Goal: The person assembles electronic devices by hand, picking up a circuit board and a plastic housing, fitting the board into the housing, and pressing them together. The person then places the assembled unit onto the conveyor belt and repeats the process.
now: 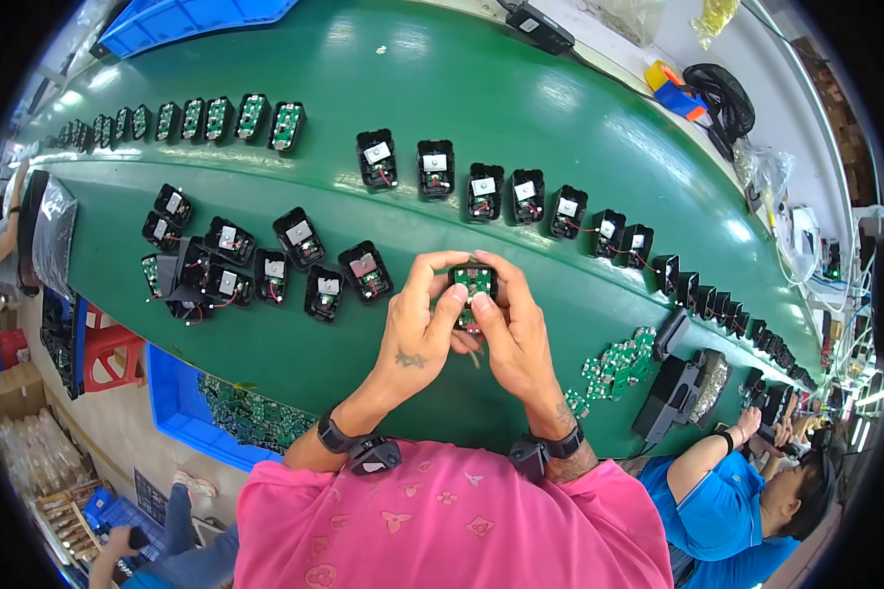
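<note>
Between my two hands is a small black housing with a green circuit board [475, 278] in its open top. My left hand [413, 322] grips its left side, with the fingers curled round the far edge. The right side is held by my right hand [513, 332]. Both thumbs press on the face of the board, close together. Below the thumbs a small reddish part and a wire end show; my fingers hide most of the housing's sides. Left of my hands, the nearest black housing [366, 272] lies on the green table with its inside showing.
More black housings [484, 191] form a long row across the table [363, 378]. Housings with green boards [286, 125] line up at far left. Loose circuit boards [619, 365] lie right, beside a black tool [670, 393]. A blue bin [177, 402] holds boards. A co-worker [722, 506] sits at right.
</note>
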A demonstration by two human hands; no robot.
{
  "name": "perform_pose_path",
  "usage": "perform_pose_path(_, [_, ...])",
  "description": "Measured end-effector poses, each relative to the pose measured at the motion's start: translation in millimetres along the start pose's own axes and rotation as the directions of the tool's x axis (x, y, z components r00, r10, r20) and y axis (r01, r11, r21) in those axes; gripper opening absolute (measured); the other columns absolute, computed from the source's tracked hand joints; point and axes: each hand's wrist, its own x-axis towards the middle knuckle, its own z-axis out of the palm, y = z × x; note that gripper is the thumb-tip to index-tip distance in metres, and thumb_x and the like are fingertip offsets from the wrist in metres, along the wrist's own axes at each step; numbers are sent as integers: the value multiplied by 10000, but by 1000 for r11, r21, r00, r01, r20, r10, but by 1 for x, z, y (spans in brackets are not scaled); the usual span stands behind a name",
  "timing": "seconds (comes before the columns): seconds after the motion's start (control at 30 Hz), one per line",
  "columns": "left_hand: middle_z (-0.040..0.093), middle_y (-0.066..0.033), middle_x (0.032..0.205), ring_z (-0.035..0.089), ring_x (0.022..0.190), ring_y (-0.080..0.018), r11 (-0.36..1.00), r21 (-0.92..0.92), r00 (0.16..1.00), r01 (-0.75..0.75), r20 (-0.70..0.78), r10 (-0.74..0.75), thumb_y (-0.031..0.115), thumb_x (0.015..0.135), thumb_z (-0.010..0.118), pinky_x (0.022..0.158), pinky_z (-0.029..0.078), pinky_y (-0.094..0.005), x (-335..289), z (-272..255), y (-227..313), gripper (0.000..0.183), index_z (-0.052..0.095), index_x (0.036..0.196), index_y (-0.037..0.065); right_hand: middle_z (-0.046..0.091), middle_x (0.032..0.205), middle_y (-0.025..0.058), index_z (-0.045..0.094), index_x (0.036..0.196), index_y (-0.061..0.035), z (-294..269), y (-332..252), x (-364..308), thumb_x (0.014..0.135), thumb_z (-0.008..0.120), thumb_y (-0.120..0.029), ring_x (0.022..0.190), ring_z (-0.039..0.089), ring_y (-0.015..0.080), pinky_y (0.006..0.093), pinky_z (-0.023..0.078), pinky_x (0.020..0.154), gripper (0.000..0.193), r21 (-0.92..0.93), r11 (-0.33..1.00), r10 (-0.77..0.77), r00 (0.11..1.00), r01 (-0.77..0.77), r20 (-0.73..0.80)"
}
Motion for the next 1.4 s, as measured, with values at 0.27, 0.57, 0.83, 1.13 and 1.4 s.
perform_pose_path(0.27, [679, -153, 1007, 712, 713, -187, 994, -10, 991, -113, -74, 112, 121, 1031, 464, 566, 595, -276, -7, 0, -4, 334, 494, 1330, -24, 625, 1082, 60, 440, 1416, -67, 4, 3, 0, 1017, 525, -149, 917, 587, 104, 266, 509, 784, 416, 68, 997, -24, 995, 18, 94])
perform_pose_path(0.57, [695, -159, 909, 701, 639, -192, 778, 495, 829, -387, -184, 529, 108, 1010, 516, 534, 557, -302, -16, -20, 13, 290, 563, 1276, 3, 603, 1052, 48, 465, 1367, -66, 48, -5, 10, 1025, 516, -97, 900, 574, 100, 265, 496, 789, 347, 333, 933, -154, 987, 133, 37])
perform_pose_path(0.83, [599, -88, 980, 665, 616, -157, 921, 368, 917, -126, -311, 250, 164, 1028, 449, 507, 560, -231, 27, -140, 78, 324, 506, 1323, 43, 607, 1245, 131, 455, 1444, -82, 45, -42, 118, 748, 769, -121, 1182, 522, 312, 464, 430, 1007, 765, -630, 496, -554, 776, 598, 301])
perform_pose_path(1.13, [606, -148, 1101, 684, 685, -250, 767, 641, 967, -36, -171, 188, 57, 988, 457, 585, 644, -339, 165, -172, 44, 345, 508, 1329, 49, 566, 1212, 137, 510, 1306, -14, 51, -28, 117, 677, 807, -194, 1201, 470, 346, 548, 303, 1105, 719, -711, 390, -519, 777, 585, 355])
perform_pose_path(1.4, [675, -234, 1044, 691, 716, -308, 24, 991, 902, -134, 111, 418, 160, 968, 521, 609, 543, -403, 180, -187, 48, 436, 457, 1380, 34, 511, 1275, 135, 486, 1369, -53, -5, 28, -49, 692, 817, -155, 1189, 462, 335, 521, 384, 1045, 761, -745, 557, -361, 915, 368, 183])
